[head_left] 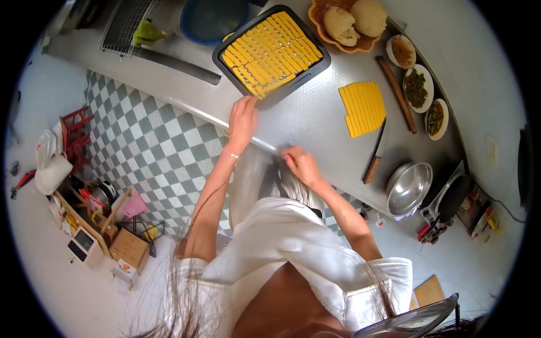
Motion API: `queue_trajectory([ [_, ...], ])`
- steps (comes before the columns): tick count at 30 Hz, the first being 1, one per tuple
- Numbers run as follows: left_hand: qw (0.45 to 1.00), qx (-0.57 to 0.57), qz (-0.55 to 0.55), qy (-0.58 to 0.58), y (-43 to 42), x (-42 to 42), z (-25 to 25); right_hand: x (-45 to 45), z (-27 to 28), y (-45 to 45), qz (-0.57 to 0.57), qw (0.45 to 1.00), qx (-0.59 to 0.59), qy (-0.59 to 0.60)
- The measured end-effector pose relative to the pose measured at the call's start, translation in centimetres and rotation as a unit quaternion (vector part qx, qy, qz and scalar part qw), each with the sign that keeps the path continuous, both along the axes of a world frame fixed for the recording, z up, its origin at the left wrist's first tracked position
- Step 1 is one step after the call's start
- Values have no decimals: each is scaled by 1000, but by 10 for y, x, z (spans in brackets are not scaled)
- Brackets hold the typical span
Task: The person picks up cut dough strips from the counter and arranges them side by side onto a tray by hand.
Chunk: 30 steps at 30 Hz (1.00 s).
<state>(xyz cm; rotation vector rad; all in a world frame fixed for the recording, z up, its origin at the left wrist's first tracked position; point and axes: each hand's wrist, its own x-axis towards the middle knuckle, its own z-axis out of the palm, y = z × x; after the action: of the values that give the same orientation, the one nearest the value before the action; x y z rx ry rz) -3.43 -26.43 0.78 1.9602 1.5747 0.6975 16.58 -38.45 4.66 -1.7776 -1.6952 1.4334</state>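
Note:
My left hand [243, 117] is at the near corner of a dark square tray [313, 69], its fingers bent together by the tray's edge; whether they pinch anything is too small to tell. Rows of yellow strips [276, 50] fill the tray. My right hand [303, 164] is at the counter's front edge with its fingers curled, and what is in them, if anything, is hidden. On the metal counter [298, 124], to the right, lies a yellow slab cut into strips [363, 108]. Beside it is a knife with a wooden handle [372, 170].
A wooden rolling pin [397, 94] lies beyond the slab, near three small dishes of food [418, 88]. A basket [316, 17] holds pale rounded pieces. A metal bowl [409, 188] stands at the right. A blue basin [214, 19] and wire rack [121, 28] are at the upper left.

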Motion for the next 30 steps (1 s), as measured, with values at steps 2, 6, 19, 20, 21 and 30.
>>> queue_trajectory([
  [2,998,14,-49,36,10,6,-1,1,1,-13,-27,997,75,14],
  [6,996,28,-65,54,22,15,-5,10,10,-31,-72,996,59,-13],
  [19,979,35,-143,139,27,20,-11,34,41,-90,-216,974,-8,-72],
  [20,978,36,-147,143,26,19,-11,37,41,-96,-228,971,-2,-75],
  [21,977,37,-152,146,26,19,-11,39,41,-101,-232,970,-1,-79],
  [30,977,49,-154,138,33,22,-16,47,33,-123,-263,960,23,-96],
])
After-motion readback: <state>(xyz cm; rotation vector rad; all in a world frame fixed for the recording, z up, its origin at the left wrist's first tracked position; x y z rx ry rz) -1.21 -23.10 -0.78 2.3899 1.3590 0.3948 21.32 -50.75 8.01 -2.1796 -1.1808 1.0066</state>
